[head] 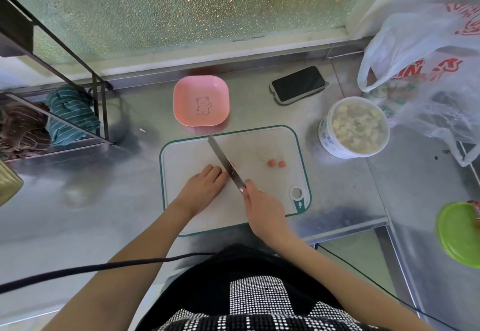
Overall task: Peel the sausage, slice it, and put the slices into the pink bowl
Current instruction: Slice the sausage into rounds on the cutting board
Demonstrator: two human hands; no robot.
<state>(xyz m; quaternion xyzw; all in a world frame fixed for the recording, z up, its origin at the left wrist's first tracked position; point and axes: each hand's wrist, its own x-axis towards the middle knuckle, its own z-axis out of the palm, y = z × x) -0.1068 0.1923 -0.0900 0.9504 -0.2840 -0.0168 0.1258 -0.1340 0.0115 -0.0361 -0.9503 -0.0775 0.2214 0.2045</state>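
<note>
On the white cutting board (pixel 259 201) my left hand (pixel 205 185) lies curled over the sausage, which is almost wholly hidden; only a pink sliver (pixel 233 165) shows past the blade. My right hand (pixel 262 206) grips the handle of a knife (pixel 224 162), whose blade runs up and left just right of my left fingertips, at the sausage. Two pink slices (pixel 276 163) lie on the board to the right. The pink bowl (pixel 201 100) with a bear drawing stands behind the board, with nothing in it.
A black phone (pixel 298 83) lies at the back right. A white tub of pale chunks (pixel 354 127) stands right of the board, with plastic bags (pixel 420 66) behind it. A green lid (pixel 459 234) sits at the right edge. A rack with folded cloths (pixel 70 112) stands at left.
</note>
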